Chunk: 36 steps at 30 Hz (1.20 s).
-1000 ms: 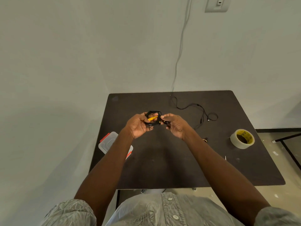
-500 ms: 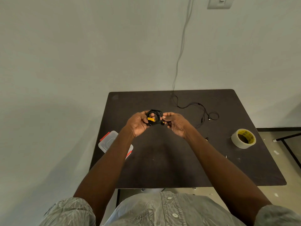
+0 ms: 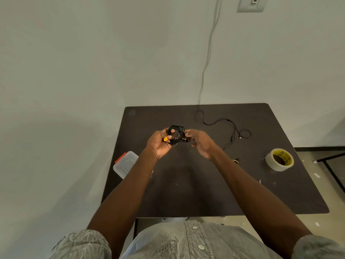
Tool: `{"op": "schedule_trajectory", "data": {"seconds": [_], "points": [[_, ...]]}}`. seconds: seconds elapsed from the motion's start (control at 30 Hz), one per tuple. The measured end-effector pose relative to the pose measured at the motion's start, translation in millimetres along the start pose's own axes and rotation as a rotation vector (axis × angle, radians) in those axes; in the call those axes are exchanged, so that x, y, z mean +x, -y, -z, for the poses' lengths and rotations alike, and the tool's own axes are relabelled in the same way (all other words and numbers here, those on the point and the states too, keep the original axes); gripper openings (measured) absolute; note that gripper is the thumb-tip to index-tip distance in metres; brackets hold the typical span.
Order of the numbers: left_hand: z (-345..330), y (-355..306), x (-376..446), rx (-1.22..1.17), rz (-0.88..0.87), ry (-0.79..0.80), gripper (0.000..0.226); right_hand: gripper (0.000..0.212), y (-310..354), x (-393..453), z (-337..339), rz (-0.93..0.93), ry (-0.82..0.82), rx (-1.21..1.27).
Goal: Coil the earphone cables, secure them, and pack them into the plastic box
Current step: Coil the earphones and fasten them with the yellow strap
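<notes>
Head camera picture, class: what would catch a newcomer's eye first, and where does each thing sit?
First, the two hands raised over the middle of the dark table: the left hand grips a coiled black earphone cable with yellow bits, and the right hand pinches its other side. Next, the tape roll at the right and the loose black cable behind the hands.

A dark brown table (image 3: 186,193) with rounded corners fills the lower middle of the frame. At its left edge lies a clear plastic box (image 3: 124,164) with red clasps. A loose black earphone cable (image 3: 225,126) sprawls across the upper centre-right of the tabletop. Toward the right edge lies a roll of tape (image 3: 279,159) with a yellow core.
</notes>
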<state>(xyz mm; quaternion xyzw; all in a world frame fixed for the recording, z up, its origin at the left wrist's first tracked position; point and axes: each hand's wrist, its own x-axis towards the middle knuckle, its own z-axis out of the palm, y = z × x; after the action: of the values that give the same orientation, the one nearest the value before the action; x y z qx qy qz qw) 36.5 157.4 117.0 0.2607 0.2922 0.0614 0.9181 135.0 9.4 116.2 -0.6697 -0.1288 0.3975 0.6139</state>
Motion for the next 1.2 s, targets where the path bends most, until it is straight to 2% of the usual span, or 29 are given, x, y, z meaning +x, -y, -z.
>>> {"op": "schedule_trajectory", "data": {"seconds": [0.1,0.2,0.3,0.43,0.5,0.57,0.67,0.77,0.87,1.03,1.13,1.2], "points": [[-4.5,3.3,-4.3,-0.009,0.000,0.008,0.049,0.038,1.5,-0.5,-2.6,-0.055,0.056,-0.041],[-3.4,4.7,-2.9,0.021,0.008,-0.012,0.048,0.020,3.1,-1.2,-6.1,-0.061,0.074,-0.069],[-1.7,5.3,-2.2,0.054,0.010,0.001,0.047,0.025,5.2,-2.3,-8.9,-0.069,0.039,-0.010],[-0.2,3.4,-9.4,0.158,0.008,0.105,0.052,0.016,8.3,-0.9,-4.0,0.005,0.042,0.107],[0.0,-0.5,-9.2,0.204,0.017,0.122,0.040,0.010,9.2,0.4,1.6,0.047,0.083,0.135],[0.7,-5.1,-6.8,0.321,0.010,0.112,0.025,0.005,11.6,0.6,6.3,0.069,0.122,0.079],[1.1,-12.1,-1.6,0.631,0.014,0.117,0.031,0.003,18.2,-2.0,9.6,0.080,0.187,-0.089],[0.7,-19.0,2.2,0.816,0.002,0.114,0.021,0.003,21.9,-4.6,10.1,0.096,0.181,-0.208],[5.7,-21.3,3.5,0.794,0.048,0.137,0.011,0.015,18.6,-3.2,15.4,0.080,0.124,-0.160],[12.4,-3.8,0.6,0.624,0.117,0.128,0.010,0.016,2.9,-4.5,22.0,0.045,0.093,-0.037],[15.0,0.9,2.4,0.700,0.142,0.145,0.012,0.019,-8.3,-6.9,23.9,0.014,0.066,-0.027],[16.5,2.0,5.4,0.759,0.162,0.149,0.021,0.018,-15.3,-8.5,25.8,-0.006,0.072,-0.014]]}}
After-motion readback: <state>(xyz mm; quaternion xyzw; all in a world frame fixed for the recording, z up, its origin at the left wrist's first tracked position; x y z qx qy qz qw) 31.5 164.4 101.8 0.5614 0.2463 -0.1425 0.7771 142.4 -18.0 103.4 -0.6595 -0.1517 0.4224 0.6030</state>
